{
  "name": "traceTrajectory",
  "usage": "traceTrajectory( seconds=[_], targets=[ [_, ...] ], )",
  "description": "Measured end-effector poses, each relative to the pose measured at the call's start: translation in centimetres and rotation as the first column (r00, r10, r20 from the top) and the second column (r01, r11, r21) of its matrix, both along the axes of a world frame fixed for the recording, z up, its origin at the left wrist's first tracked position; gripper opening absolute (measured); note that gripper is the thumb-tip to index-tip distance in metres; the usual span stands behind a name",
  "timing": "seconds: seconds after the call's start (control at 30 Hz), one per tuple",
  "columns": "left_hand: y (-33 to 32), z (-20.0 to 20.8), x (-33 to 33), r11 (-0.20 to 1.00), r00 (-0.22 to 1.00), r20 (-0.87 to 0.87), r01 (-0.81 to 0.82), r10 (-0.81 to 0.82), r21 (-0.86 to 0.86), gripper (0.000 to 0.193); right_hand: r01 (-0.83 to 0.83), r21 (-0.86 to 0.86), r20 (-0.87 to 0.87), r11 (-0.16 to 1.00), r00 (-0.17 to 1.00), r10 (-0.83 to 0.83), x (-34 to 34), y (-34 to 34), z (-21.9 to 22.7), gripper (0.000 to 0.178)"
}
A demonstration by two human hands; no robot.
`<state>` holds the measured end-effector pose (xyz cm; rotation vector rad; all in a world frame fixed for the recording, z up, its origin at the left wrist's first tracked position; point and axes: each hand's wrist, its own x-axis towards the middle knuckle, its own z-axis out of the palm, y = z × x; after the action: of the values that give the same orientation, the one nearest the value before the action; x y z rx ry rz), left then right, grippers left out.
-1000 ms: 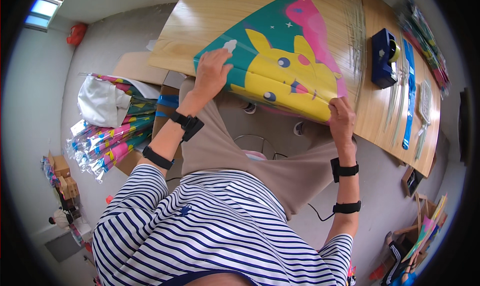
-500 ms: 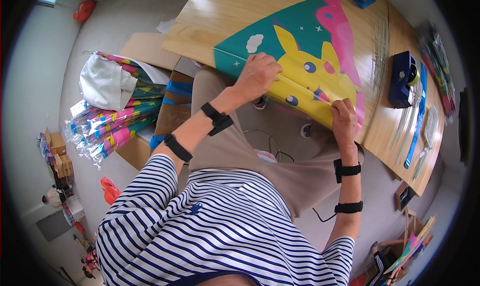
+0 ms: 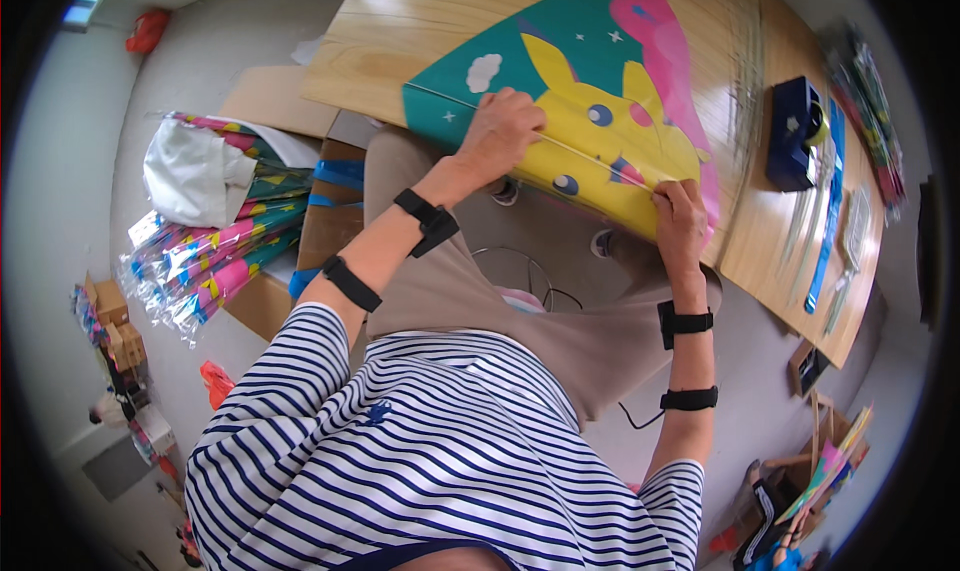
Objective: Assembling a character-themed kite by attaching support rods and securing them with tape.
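A triangular kite sheet [image 3: 610, 121] in teal, pink and yellow, printed with a yellow cartoon character, lies on the wooden table with its near edge over the front. A thin pale rod [image 3: 575, 149] runs across the sheet close to that edge. My left hand [image 3: 505, 129] is closed on the near edge with the rod, left of the character. My right hand [image 3: 682, 219] pinches the same edge near its pink right end. The fingertips of both hands are partly hidden.
On the table [image 3: 390, 21], a dark blue tape dispenser [image 3: 792, 136] stands at the right, beside a blue strip [image 3: 828, 226] and several thin rods [image 3: 742, 91]. Left of my legs, a cardboard box [image 3: 335, 216] has packaged kites [image 3: 235, 241] and a white cloth [image 3: 195, 174] next to it.
The whole view has shifted slightly, moving everything a little left and up. Both hands keep their places on the sheet's near edge, and the rod shows more clearly.
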<state>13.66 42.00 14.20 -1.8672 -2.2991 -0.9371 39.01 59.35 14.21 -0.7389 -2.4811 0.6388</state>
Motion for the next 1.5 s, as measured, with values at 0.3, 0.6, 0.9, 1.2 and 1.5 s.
traceTrajectory(
  seconds=[0.3,0.6,0.9,1.2,1.5],
  targets=[
    [-0.1,-0.1,-0.3,0.998,0.998,0.030,-0.062,0.063,-0.010,0.007,0.269,-0.149,-0.030,0.951,0.961,-0.277,3.4,1.0,0.1,0.010],
    [0.0,0.1,-0.2,0.999,0.999,0.023,-0.037,0.038,-0.026,0.005,0.288,-0.178,-0.007,0.941,0.956,-0.294,2.8,0.8,-0.4,0.006],
    [-0.1,0.2,-0.3,0.999,0.999,0.021,-0.028,0.028,-0.034,0.005,0.300,-0.082,0.008,0.951,0.954,-0.300,1.8,0.8,-0.4,0.003],
    [0.0,0.1,-0.4,0.999,1.000,0.017,-0.022,0.023,-0.029,0.005,0.332,-0.041,0.060,0.942,0.942,-0.330,1.2,0.9,-1.0,0.005],
    [-0.4,0.6,-0.7,0.999,0.999,0.002,-0.038,0.038,0.003,0.008,0.307,0.015,0.012,0.952,0.952,-0.307,1.3,0.3,0.1,0.009]
  ],
)
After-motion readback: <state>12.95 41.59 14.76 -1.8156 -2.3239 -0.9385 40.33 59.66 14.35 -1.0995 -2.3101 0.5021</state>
